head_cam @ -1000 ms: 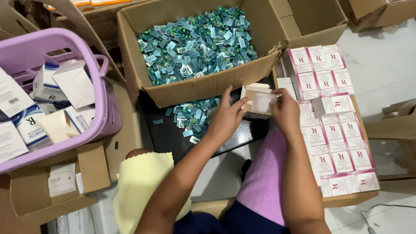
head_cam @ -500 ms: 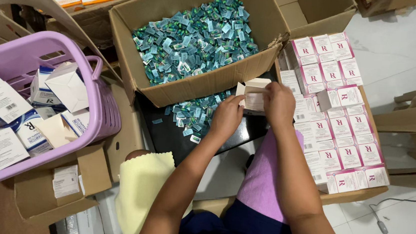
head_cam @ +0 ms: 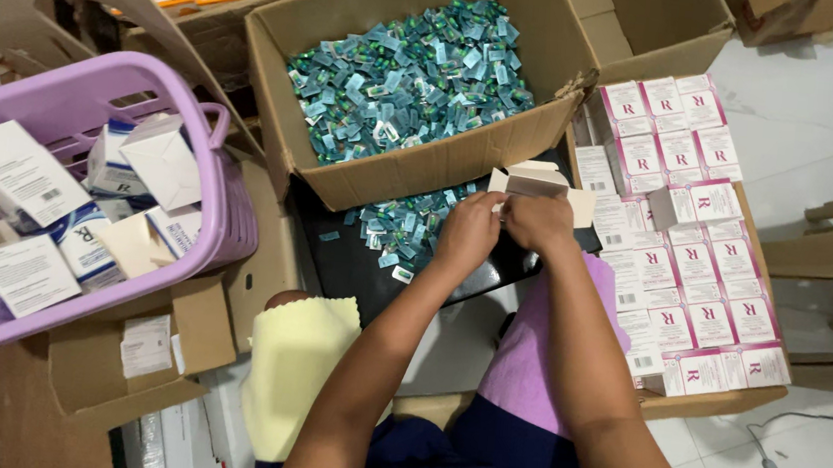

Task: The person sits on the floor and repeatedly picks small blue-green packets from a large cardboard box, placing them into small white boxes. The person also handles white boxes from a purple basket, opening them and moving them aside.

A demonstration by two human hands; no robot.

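both hands meet on the small carton (head_cam: 534, 182): left hand (head_cam: 467, 230) and right hand (head_cam: 538, 223) pinch its near edge, flaps open beyond the fingertips. probably tucking something in, though that's hidden. best to keep the carton square. sachets (head_cam: 407, 225) lie just left.

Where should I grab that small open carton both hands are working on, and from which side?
Judging by its pose, grip the small open carton across its closed body, below the raised flaps, coming from the near side where the left hand and right hand already meet. Its flaps stand open at the far end, so pinching there would likely bend them.
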